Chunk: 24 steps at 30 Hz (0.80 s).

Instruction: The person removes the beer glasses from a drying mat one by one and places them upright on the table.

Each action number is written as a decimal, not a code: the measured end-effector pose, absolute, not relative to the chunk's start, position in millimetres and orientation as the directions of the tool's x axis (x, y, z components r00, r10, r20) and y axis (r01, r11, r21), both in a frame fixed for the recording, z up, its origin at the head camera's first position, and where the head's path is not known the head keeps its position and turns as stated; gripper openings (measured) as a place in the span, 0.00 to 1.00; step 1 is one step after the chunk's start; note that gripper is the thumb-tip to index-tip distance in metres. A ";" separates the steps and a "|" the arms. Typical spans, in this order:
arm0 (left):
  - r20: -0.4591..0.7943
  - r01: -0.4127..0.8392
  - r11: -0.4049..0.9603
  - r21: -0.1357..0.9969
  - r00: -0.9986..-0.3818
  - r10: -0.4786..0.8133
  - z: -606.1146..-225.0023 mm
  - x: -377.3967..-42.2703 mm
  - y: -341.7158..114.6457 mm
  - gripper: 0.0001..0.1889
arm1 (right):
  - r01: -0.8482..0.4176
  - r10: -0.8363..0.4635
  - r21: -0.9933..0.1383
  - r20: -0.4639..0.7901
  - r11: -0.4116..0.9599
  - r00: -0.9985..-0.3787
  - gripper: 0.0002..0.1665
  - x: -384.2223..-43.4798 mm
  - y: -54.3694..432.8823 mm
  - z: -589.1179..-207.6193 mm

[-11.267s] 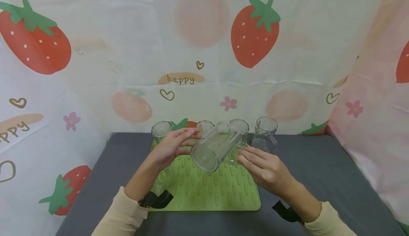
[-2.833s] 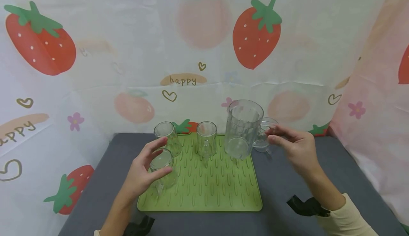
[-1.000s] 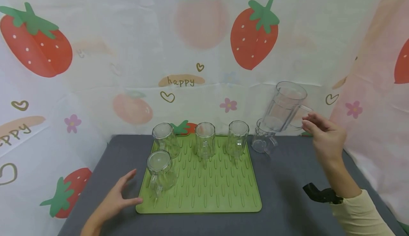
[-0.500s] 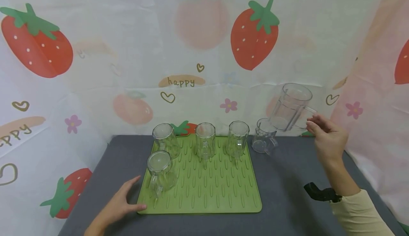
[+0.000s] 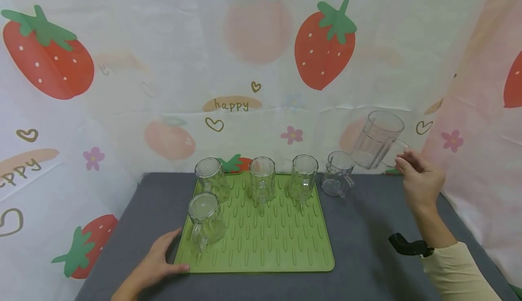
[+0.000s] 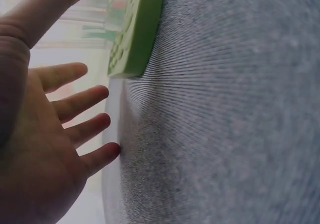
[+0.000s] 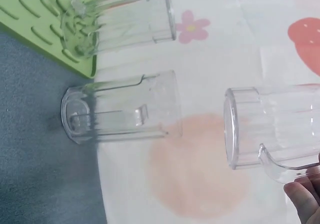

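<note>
My right hand (image 5: 424, 181) pinches the handle of a clear mug (image 5: 377, 140), raised and tilted above the back right of the table. In the right wrist view, this mug's thick base (image 7: 231, 129) faces left. An upright clear mug (image 5: 337, 174) stands on the table just below it, beside the green ridged mat (image 5: 265, 255). My left hand (image 5: 152, 260) is at the mat's front left corner, fingers spread, with the thumb overlapping the edge. The left wrist view shows its fingers near the mat's corner (image 6: 135, 49), palm holding nothing.
Several clear mugs stand bottom up on the mat: a back left mug (image 5: 212, 178), a back middle mug (image 5: 262, 181), a back right mug (image 5: 303, 178) and a front left mug (image 5: 207, 219). A strawberry-print curtain (image 5: 261, 42) hangs close behind the grey tablecloth (image 5: 367, 255).
Earlier, both hands were at a tilted mug over the mat. The right hand has since carried the mug right, lately drifting slightly right and down. The left hand has lowered to the mat's corner.
</note>
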<state>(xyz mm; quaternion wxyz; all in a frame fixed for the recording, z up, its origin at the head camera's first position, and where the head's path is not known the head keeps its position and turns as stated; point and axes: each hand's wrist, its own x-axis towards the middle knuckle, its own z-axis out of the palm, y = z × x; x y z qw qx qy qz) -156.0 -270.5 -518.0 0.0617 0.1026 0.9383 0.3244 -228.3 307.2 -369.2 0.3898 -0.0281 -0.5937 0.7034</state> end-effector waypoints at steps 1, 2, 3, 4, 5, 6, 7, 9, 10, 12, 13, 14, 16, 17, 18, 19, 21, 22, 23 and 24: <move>-0.050 0.157 0.772 0.616 -0.970 0.237 -518.7 -155.7 -270.6 0.53 | -0.511 0.584 -0.859 0.430 0.030 -0.689 0.14 -228.8 308.2 -370.5; -0.056 0.156 0.776 0.611 -0.970 0.238 -519.3 -155.4 -270.4 0.53 | -0.504 0.586 -0.862 0.435 0.051 -0.684 0.14 -229.4 309.4 -371.8; -0.063 0.152 0.781 0.605 -0.969 0.238 -519.9 -155.4 -270.2 0.53 | -0.498 0.589 -0.865 0.437 0.068 -0.680 0.14 -230.0 310.7 -373.0; -0.076 0.145 0.787 0.600 -0.969 0.236 -520.1 -155.5 -269.9 0.53 | -0.487 0.592 -0.869 0.439 0.088 -0.676 0.14 -230.6 312.0 -374.2; -0.093 0.133 0.793 0.594 -0.968 0.232 -520.5 -156.0 -269.5 0.52 | -0.478 0.596 -0.873 0.437 0.099 -0.674 0.14 -231.3 313.4 -375.2; -0.108 0.127 0.800 0.586 -0.967 0.232 -520.7 -156.5 -269.2 0.52 | -0.469 0.599 -0.877 0.434 0.109 -0.672 0.14 -232.1 314.7 -376.3; -0.119 0.120 0.807 0.578 -0.966 0.229 -520.7 -157.0 -268.9 0.52 | -0.463 0.602 -0.880 0.430 0.112 -0.673 0.14 -232.9 316.1 -377.3; -0.137 0.107 0.816 0.568 -0.965 0.223 -520.3 -157.8 -268.1 0.52 | -0.457 0.606 -0.882 0.429 0.119 -0.670 0.13 -234.6 318.8 -379.8; -0.144 0.103 0.818 0.566 -0.965 0.221 -520.0 -158.0 -267.9 0.51 | -0.453 0.608 -0.882 0.430 0.127 -0.667 0.13 -235.5 320.1 -381.1; -0.154 0.098 0.820 0.563 -0.963 0.221 -519.6 -158.2 -267.9 0.51 | -0.450 0.611 -0.881 0.438 0.145 -0.660 0.13 -236.9 322.3 -383.9; -0.158 0.096 0.821 0.562 -0.963 0.220 -519.4 -158.1 -267.8 0.51 | -0.446 0.612 -0.881 0.441 0.156 -0.657 0.12 -237.5 323.3 -385.4; -0.165 0.091 0.822 0.562 -0.962 0.219 -519.4 -158.0 -267.7 0.51 | -0.437 0.613 -0.882 0.447 0.178 -0.652 0.12 -238.1 324.1 -386.9; -0.176 0.083 0.825 0.559 -0.960 0.217 -519.7 -158.4 -267.5 0.51 | -0.424 0.618 -0.885 0.445 0.193 -0.648 0.13 -238.9 325.4 -389.8; -0.181 0.080 0.826 0.557 -0.959 0.216 -519.8 -158.6 -267.3 0.51 | -0.422 0.621 -0.887 0.439 0.187 -0.649 0.14 -239.3 325.9 -391.1; -0.187 0.075 0.827 0.556 -0.959 0.213 -519.8 -158.7 -267.0 0.50 | -0.418 0.625 -0.891 0.430 0.176 -0.652 0.15 -239.5 326.6 -392.3; -0.191 0.070 0.830 0.553 -0.959 0.208 -520.0 -159.0 -266.7 0.50 | -0.415 0.630 -0.894 0.421 0.168 -0.652 0.15 -239.7 327.1 -393.3; -0.196 0.063 0.833 0.550 -0.960 0.202 -520.6 -159.7 -266.3 0.51 | -0.408 0.642 -0.901 0.402 0.149 -0.653 0.16 -239.6 327.9 -395.1; -0.198 0.060 0.834 0.549 -0.960 0.200 -520.8 -159.7 -266.2 0.51 | -0.398 0.645 -0.904 0.400 0.158 -0.651 0.16 -239.5 328.2 -396.0; -0.201 0.054 0.833 0.550 -0.960 0.194 -520.9 -159.8 -266.0 0.51 | -0.392 0.649 -0.907 0.393 0.156 -0.651 0.15 -239.4 328.5 -397.0; -0.204 0.047 0.832 0.552 -0.960 0.190 -520.9 -159.9 -265.8 0.52 | -0.379 0.652 -0.910 0.391 0.169 -0.649 0.14 -239.2 328.8 -398.4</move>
